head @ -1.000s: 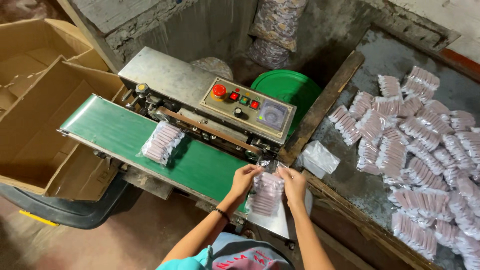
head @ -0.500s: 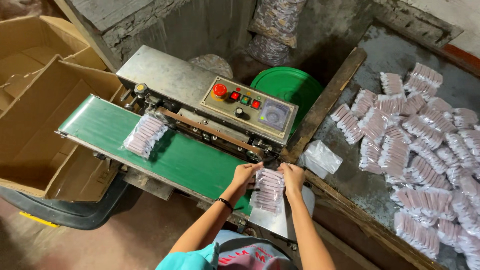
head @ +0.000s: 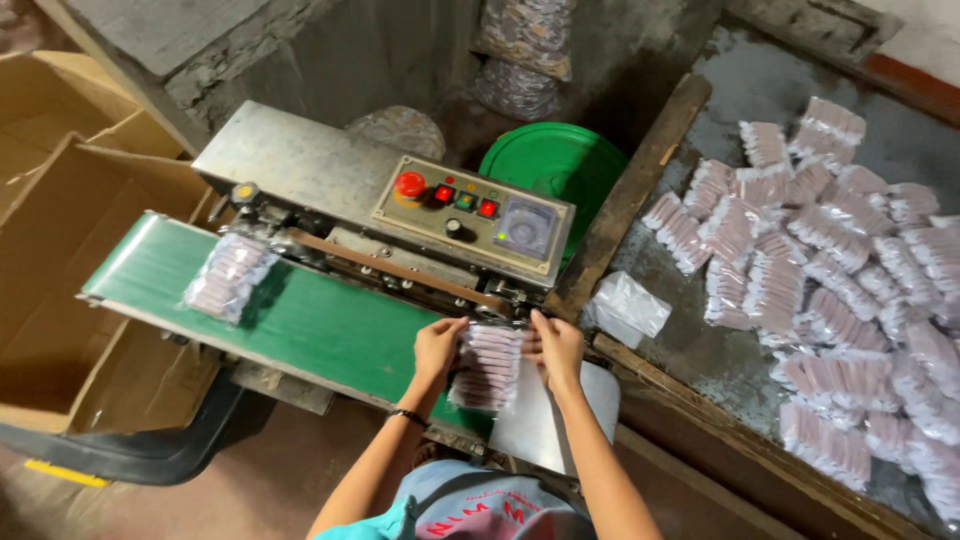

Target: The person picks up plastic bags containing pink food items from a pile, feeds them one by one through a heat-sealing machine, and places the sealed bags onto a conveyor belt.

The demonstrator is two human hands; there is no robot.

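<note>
at the near end of the green conveyor belt point(head: 330, 325), my left hand point(head: 437, 350) and right hand point(head: 557, 345) grasp a clear packet of pink sticks point(head: 487, 365) by its two sides, fingers curled on its edges just below the metal sealing machine point(head: 390, 205). another packet point(head: 228, 275) lies on the belt far to the left, near the cardboard box point(head: 70, 270).
</note>
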